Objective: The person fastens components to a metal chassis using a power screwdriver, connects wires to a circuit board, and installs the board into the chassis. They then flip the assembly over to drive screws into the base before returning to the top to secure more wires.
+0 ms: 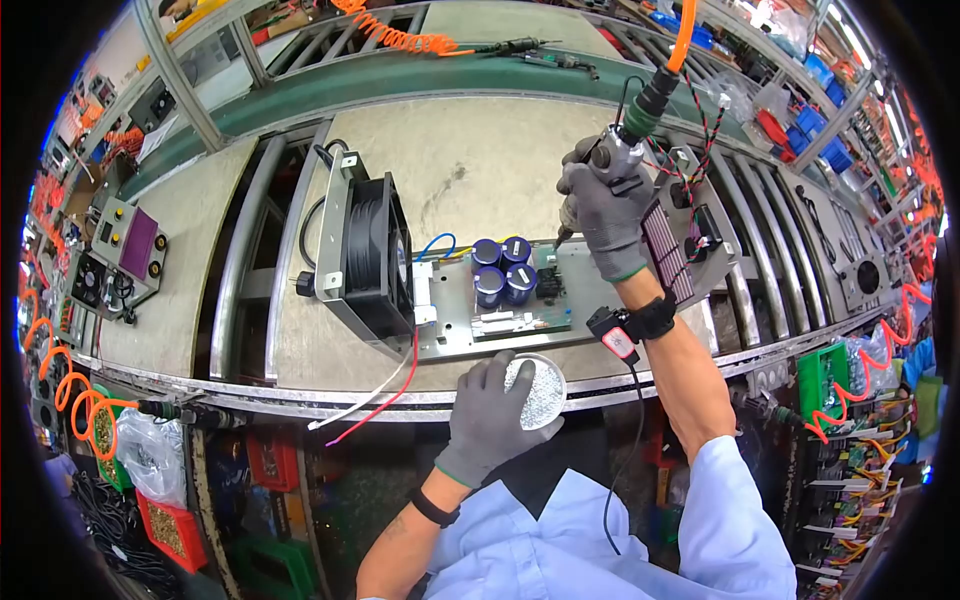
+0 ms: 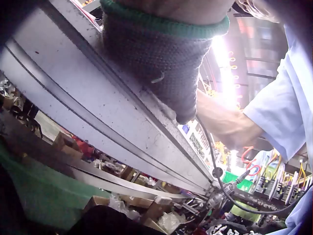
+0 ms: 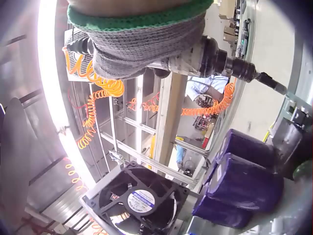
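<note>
Capacitors [image 1: 489,283], four with purple sleeves, stood on the circuit board [image 1: 553,318] in my head view, right of the black fan [image 1: 378,262]. I saw the right hand [image 1: 608,220] wrapped round the power driver [image 1: 617,157], its tip near the board's far right corner. The left hand [image 1: 482,425] held a round white dish [image 1: 545,392] by its rim. On the left wrist view I couldn't tell the grip; fingertips were hidden. The right wrist view showed me the driver's shaft angled toward the board, beside the capacitors.
</note>
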Demonstrator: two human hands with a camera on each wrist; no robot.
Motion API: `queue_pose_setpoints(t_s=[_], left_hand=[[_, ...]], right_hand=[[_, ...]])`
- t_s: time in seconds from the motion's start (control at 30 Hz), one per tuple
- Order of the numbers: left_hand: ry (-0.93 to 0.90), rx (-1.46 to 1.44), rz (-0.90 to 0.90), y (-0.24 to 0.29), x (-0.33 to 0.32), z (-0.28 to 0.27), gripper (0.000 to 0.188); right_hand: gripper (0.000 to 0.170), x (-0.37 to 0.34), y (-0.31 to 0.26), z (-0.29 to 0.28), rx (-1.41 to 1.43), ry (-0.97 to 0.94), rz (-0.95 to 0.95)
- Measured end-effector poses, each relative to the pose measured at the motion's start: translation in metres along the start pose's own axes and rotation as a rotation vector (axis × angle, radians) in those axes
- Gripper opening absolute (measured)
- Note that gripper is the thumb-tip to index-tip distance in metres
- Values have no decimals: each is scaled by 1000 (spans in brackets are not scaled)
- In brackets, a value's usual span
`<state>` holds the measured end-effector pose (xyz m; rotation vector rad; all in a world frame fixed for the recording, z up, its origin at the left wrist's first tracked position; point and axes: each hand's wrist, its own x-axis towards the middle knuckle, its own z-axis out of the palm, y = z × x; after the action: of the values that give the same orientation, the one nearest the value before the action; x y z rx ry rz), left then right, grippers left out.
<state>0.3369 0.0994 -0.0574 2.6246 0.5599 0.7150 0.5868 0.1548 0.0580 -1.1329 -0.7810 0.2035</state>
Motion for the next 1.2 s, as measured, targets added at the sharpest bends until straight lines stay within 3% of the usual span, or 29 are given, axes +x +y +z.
queue_pose_setpoints(t_s=[0.53,0.8,0.93,0.97,1.1,1.2], left_hand=[[13,52,-3,3,5,2,76],[30,83,-6,4,2,6,83],[83,48,21,3,-2,7,85],[91,33,29,2,-2,8,85],[119,15,57,1,-2,6,80],[117,11,65,1,-3,6,80]], right_hand=[[13,7,18,1,-36,-13,-125],[12,9,15,3,21,51,-30],[14,-10,-5,-1,-58,-34,-198],[16,-23,-22,-1,50,-79,-197],[25,-92,-75,-3,178,-105,113],[14,-124,-56,-12,263,-228,101]])
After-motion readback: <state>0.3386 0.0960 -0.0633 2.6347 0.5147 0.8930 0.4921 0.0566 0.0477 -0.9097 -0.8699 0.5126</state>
